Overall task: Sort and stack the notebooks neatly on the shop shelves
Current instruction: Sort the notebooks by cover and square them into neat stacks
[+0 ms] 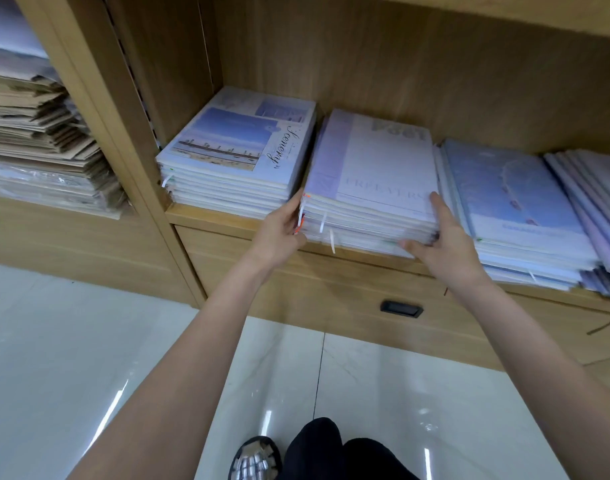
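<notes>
The shelf unit [435, 81] is pale wood-grain board with a matt face, and the drawer front [296, 299] below matches it, set with a dark recessed pull [402, 309]. The notebooks [373, 181] have smooth lilac and blue paper covers with a faint sheen, and some look wrapped in clear film. Far left, a pile of brown kraft-paper sheets [37, 126] looks dull and rough. The floor tiles [89, 341] are pale, polished and highly glossy.

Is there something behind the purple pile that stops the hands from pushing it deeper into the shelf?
Nothing visible does. The left hand and right hand hold the purple pile at its front corners; only bare shelf back shows behind it.
</notes>
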The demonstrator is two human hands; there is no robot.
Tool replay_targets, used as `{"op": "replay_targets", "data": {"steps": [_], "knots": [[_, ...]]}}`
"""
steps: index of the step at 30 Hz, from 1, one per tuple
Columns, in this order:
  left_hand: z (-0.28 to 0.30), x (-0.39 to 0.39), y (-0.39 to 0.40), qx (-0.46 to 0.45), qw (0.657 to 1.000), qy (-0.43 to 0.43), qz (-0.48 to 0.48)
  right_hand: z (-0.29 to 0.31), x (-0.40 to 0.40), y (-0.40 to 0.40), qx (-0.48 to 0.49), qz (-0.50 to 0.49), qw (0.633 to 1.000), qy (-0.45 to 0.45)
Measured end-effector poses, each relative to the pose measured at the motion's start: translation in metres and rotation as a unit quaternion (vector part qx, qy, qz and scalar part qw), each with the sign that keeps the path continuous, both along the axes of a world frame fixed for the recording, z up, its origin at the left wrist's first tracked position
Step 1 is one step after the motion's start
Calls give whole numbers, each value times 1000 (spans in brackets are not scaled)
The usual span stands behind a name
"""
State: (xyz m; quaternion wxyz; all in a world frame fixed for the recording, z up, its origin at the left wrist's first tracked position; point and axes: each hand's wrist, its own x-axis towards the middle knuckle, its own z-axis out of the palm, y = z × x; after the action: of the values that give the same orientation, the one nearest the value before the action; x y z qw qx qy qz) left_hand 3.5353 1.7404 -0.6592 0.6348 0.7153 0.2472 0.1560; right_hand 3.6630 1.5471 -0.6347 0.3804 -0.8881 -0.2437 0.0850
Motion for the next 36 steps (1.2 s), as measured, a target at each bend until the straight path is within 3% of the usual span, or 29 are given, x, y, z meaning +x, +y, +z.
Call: {"op": "replay_targets", "data": {"steps": [9, 13, 20, 24, 29, 36], "knots": [[-6, -1, -3, 29, 999, -5, -23, 8, 14, 0, 13, -3, 998, 65], [6, -2, 0, -8, 999, -31, -11, 16, 15, -4, 49, 14, 993, 104], [2, 7, 8, 96, 995, 2, -32, 25, 20, 4, -51, 58, 993, 89], [-2, -1, 3, 55, 998, 0, -5, 21, 16, 1, -3, 37, 992, 121], [-8, -5, 1, 29, 999, -8, 40, 18, 12, 1, -74, 59, 993, 77], [-4, 9, 1, 109, 989, -38, 88, 27, 15, 0, -86, 40, 995, 40]]}}
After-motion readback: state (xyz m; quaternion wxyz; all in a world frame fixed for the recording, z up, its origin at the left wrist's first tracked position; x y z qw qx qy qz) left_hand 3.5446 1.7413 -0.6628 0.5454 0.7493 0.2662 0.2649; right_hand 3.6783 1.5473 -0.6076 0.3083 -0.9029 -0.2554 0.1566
